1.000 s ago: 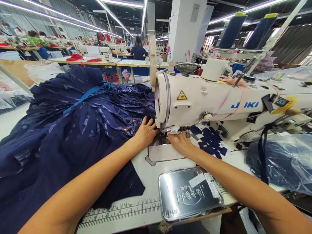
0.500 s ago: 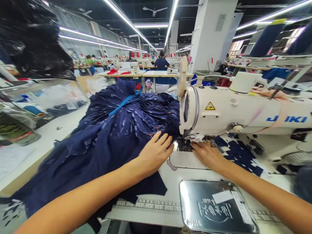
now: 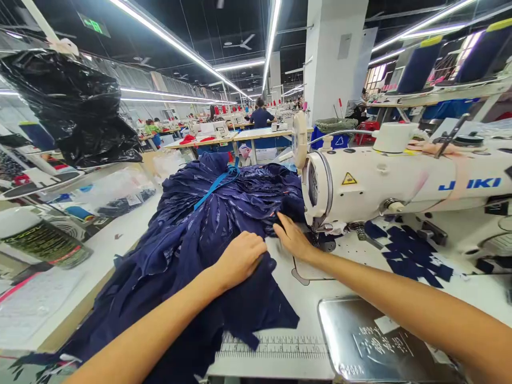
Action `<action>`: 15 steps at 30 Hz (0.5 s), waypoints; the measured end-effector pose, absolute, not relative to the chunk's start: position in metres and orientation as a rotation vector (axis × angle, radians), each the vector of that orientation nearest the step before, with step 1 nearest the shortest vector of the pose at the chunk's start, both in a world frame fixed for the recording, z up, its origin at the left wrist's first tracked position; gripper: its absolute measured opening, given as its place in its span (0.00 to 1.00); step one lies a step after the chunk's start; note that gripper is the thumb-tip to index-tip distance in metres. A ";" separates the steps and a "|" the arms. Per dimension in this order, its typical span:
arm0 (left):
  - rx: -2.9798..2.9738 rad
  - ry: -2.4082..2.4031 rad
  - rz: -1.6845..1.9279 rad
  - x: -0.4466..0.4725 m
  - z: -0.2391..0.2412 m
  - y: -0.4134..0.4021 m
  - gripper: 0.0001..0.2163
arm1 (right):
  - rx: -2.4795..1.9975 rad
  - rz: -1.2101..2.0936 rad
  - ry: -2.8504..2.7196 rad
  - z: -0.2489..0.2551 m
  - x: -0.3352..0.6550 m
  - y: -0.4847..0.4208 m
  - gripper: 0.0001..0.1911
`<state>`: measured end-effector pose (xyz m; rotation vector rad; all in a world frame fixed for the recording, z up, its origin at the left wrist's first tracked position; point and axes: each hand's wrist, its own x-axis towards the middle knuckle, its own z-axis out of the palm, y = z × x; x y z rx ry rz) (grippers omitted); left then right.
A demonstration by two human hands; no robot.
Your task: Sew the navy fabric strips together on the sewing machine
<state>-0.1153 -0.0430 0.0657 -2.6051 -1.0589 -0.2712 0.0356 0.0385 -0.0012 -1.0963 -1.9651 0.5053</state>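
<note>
A large heap of navy blue fabric [image 3: 192,234] lies on the sewing table to the left of a white JUKI sewing machine [image 3: 400,181]. My left hand [image 3: 239,257] rests on the fabric with its fingers curled and bunching the cloth. My right hand [image 3: 293,238] reaches across in front of the machine head and pinches the fabric's edge close to the needle area. A light blue strap [image 3: 216,184] lies over the top of the heap.
A shiny metal tin lid [image 3: 372,341] lies at the table's front right. Small navy cloth pieces [image 3: 408,253] are spread under the machine arm. A ruler strip [image 3: 276,349] runs along the front edge. A black plastic bag [image 3: 76,112] hangs at the left. Other workers sit far behind.
The view swung left. My left hand went from flat fingers to a curled grip and pulled back. My right hand left the needle plate and moved left onto the fabric's edge.
</note>
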 end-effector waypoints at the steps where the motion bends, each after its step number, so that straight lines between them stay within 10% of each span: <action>1: -2.648 -1.174 -0.326 -0.105 0.065 -0.045 0.10 | -1.152 0.517 -1.921 0.000 0.030 0.053 0.22; 15: -2.707 -0.876 -0.751 -0.085 0.021 -0.005 0.08 | -1.069 0.487 -2.299 0.023 0.078 0.022 0.17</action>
